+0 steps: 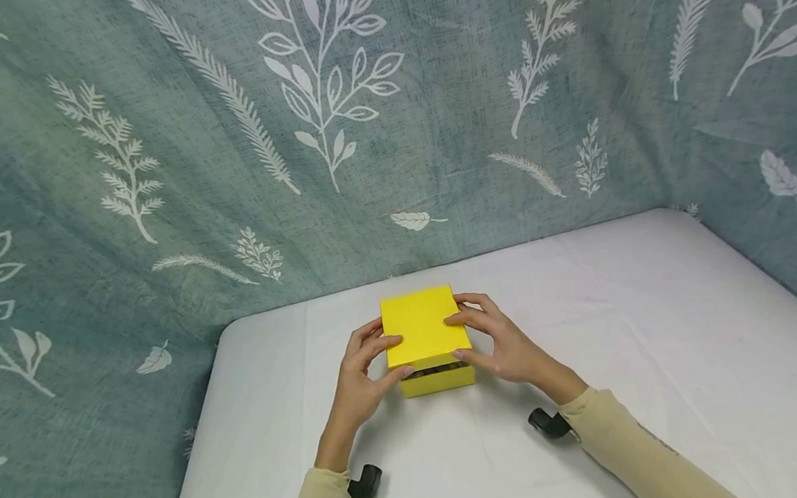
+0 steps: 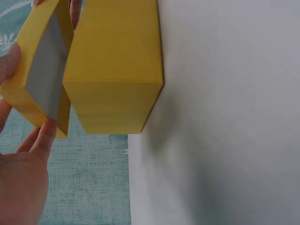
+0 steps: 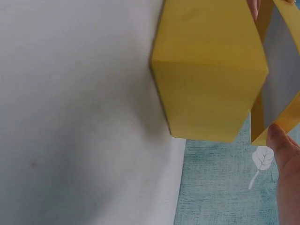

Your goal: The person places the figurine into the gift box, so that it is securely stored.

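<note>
A yellow box (image 1: 439, 383) stands on the white table, with its yellow lid (image 1: 421, 324) just above it, tilted and apart from the rim at the front. Through the gap, dark and brownish contents show, too small to make out. My left hand (image 1: 362, 379) grips the lid's left side, its thumb at the front edge. On the opposite side my right hand (image 1: 505, 343) holds the lid the same way. Both wrist views show the grey inside of the lid (image 2: 47, 65) and the plain yellow walls of the box (image 3: 208, 98).
The white-covered table (image 1: 620, 341) spreads around the box. Behind it hangs a green-blue curtain (image 1: 445, 122) with white leaf prints. A black curved piece (image 1: 366, 483) sits at the left wrist and another black piece (image 1: 548, 424) at the right wrist.
</note>
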`<action>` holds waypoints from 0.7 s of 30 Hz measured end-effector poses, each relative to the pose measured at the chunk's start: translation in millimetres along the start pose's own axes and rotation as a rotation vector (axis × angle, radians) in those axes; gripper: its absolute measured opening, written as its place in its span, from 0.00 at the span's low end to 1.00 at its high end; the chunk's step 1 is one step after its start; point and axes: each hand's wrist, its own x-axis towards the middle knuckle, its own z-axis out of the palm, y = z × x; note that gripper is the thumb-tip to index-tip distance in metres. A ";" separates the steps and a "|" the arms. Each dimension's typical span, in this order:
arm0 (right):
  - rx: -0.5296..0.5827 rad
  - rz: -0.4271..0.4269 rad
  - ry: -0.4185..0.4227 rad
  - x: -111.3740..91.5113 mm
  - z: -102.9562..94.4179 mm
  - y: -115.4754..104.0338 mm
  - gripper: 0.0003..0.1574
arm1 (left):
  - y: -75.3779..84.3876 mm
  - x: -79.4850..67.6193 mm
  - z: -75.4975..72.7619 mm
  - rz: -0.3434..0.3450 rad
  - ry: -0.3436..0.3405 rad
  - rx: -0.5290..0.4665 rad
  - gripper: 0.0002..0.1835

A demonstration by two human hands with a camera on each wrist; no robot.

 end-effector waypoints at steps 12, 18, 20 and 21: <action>-0.037 -0.003 -0.038 -8.8 8.0 9.9 0.26 | -20.2 -11.6 4.4 -0.008 -0.018 0.061 0.21; -0.053 -0.003 -0.043 -7.3 8.0 12.6 0.26 | -21.2 -10.3 6.6 0.013 -0.014 0.108 0.22; -0.057 0.002 -0.045 -6.4 7.5 12.5 0.26 | -13.5 -9.1 6.6 0.018 -0.016 0.108 0.22; -0.054 0.006 -0.048 -6.1 7.2 12.1 0.26 | -9.1 -8.6 6.4 0.016 -0.018 0.106 0.21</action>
